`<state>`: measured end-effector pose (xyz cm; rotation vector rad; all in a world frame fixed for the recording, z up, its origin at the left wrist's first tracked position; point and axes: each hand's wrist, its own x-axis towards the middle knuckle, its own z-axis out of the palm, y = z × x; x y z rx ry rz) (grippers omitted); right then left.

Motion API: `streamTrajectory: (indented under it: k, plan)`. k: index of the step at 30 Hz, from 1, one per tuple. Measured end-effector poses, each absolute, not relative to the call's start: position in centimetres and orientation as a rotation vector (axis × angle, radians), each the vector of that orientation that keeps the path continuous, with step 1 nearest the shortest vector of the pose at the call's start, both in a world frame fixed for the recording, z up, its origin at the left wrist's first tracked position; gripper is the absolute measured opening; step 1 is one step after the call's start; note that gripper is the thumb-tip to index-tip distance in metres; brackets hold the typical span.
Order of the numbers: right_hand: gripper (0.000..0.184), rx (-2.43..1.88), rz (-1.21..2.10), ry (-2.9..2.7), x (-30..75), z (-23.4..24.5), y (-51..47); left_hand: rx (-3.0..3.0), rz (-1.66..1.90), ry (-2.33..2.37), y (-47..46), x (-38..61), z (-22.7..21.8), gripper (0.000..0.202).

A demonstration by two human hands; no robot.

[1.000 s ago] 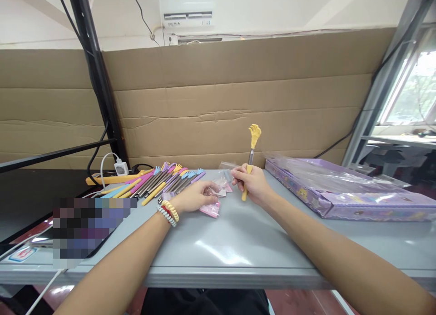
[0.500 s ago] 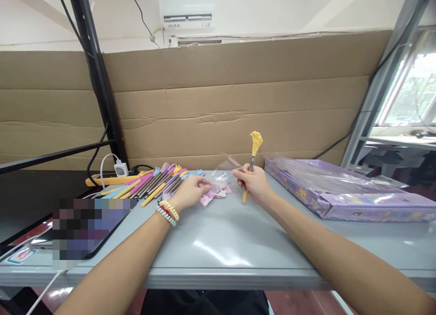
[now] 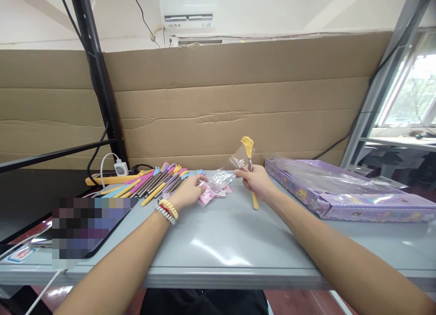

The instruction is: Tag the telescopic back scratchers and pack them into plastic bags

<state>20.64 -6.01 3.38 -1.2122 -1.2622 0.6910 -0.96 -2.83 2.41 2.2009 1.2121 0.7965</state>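
Note:
My right hand point(image 3: 256, 181) grips a yellow back scratcher point(image 3: 248, 147) by its shaft, claw end up and yellow handle pointing down toward me. The same hand's fingers also pinch a clear plastic bag point(image 3: 225, 173) that stretches across to my left hand point(image 3: 188, 191). My left hand, with bead bracelets at the wrist, holds the bag's other end above a small heap of pink-printed bags point(image 3: 210, 195) on the grey table point(image 3: 225, 242).
A row of several coloured back scratchers point(image 3: 160, 178) lies left of my hands. A purple flat box point(image 3: 334, 190) under plastic sits right. A charger and power strip point(image 3: 117, 172) lie at the back left, a dark tablet at the front left. Cardboard lines the back.
The scratcher has tilted, its claw swinging left and lower and its handle toward me. A clear bag has come up off the heap between both hands.

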Motion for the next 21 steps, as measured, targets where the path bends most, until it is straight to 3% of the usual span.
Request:
streamTrajectory:
  k: [5, 9, 12, 21]
  plan:
    - [0.047, -1.63, 0.292, -1.632, 21.2, 3.9, -6.5, 2.343, 0.701, 1.358, -2.8, -1.1, 2.4, 0.025]
    - [0.055, -1.785, 0.215, -1.744, 21.6, 3.7, -6.5, 2.5, 0.495, 1.474, -3.0, -1.1, 2.4, 0.023]
    - [0.051, -1.916, 0.105, -1.814, 22.2, 3.6, -6.4, 2.575, 0.354, 1.581, -3.2, -1.0, 2.4, 0.024]
    - [0.027, -1.388, 0.003, -1.917, 20.5, 3.4, -7.2, 2.651, 0.324, 1.624, -3.5, -1.1, 2.5, 0.026]
